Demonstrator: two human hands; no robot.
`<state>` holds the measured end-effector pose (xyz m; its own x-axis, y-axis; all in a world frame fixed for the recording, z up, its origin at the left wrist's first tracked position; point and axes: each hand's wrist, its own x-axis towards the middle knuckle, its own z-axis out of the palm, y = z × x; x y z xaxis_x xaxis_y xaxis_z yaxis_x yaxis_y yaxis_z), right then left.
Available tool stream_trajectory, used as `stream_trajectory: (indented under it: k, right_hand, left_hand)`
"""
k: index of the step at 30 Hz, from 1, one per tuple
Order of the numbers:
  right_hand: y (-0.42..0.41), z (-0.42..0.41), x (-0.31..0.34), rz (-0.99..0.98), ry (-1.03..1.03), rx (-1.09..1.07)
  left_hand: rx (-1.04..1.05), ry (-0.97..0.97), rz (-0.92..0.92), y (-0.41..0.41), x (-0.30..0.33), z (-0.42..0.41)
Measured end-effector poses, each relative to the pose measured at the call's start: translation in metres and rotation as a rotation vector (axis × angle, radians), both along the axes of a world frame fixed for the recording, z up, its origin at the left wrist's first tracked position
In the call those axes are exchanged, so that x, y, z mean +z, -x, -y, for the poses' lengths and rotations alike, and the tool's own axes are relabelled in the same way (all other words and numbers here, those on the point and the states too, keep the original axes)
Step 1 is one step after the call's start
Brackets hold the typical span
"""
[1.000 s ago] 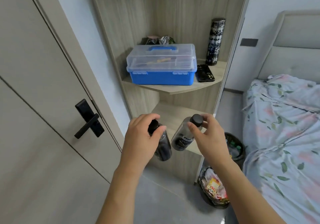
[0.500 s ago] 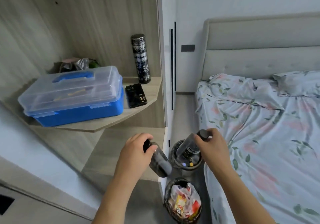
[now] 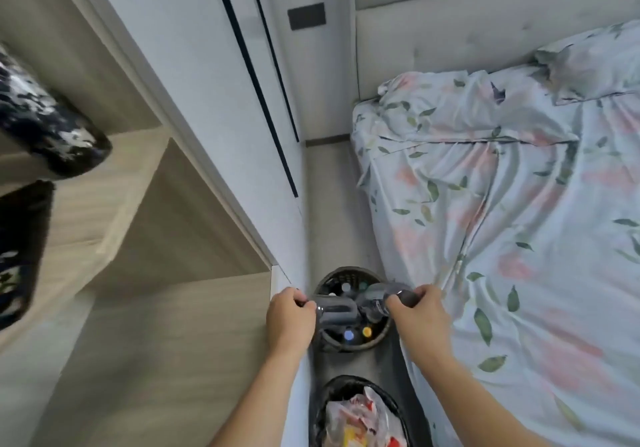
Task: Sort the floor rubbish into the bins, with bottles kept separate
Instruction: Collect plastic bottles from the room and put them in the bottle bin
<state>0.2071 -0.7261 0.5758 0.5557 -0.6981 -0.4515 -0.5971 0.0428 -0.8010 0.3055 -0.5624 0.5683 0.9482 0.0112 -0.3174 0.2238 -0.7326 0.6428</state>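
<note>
Bottles pinched by their capped ends, one per hand: left hand (image 3: 289, 318) curled round the darker bottle (image 3: 334, 309), right hand (image 3: 417, 311) round the clear bottle (image 3: 379, 296). Held level directly above the far bin (image 3: 348, 273), already dotted with bottle caps, probably for a straight drop. Kept away from the near bin (image 3: 332, 389), stuffed with wrappers, between wardrobe side (image 3: 221, 342) and bed (image 3: 519, 204).

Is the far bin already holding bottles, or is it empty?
Holding bottles. Several coloured caps show inside the far bin, beneath the two bottles gripped by the left hand and right hand above it.
</note>
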Motion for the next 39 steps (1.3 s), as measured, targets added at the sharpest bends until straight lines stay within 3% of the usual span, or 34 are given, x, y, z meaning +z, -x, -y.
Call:
stream_trajectory:
  k: [6,9,14,19,23,27,35,39]
  right_hand:
    - [-0.088,0.013,-0.211,-0.039,-0.166,-0.079]
    - [-0.121,0.013,-0.292,0.018,-0.186,-0.120]
    - [-0.150,0.015,-0.376,0.049,-0.228,-0.096]
    - [-0.150,0.021,-0.393,-0.008,-0.141,-0.008]
    - [-0.132,0.027,-0.351,-0.048,-0.098,0.083]
    - [-0.114,0.037,-0.266,-0.065,-0.004,0.196]
    - [-0.042,0.066,0.019,-0.023,0.249,0.408]
    - [0.029,0.067,0.148,0.011,0.382,0.445]
  left_hand:
    - [0.316,0.125,-0.049,-0.076,-0.233,0.039]
    - [0.401,0.230,-0.092,-0.097,-0.316,0.054]
    - [0.442,0.291,-0.172,-0.115,-0.393,0.071]
    - [0.311,0.193,-0.284,-0.110,-0.419,0.070]
    - [0.200,0.072,-0.207,-0.101,-0.379,0.072]
    - [0.051,-0.009,-0.098,-0.090,-0.295,0.082]
    - [-0.387,-0.089,0.233,-0.021,-0.011,0.096]
    - [-0.448,-0.049,0.418,0.043,0.122,0.099]
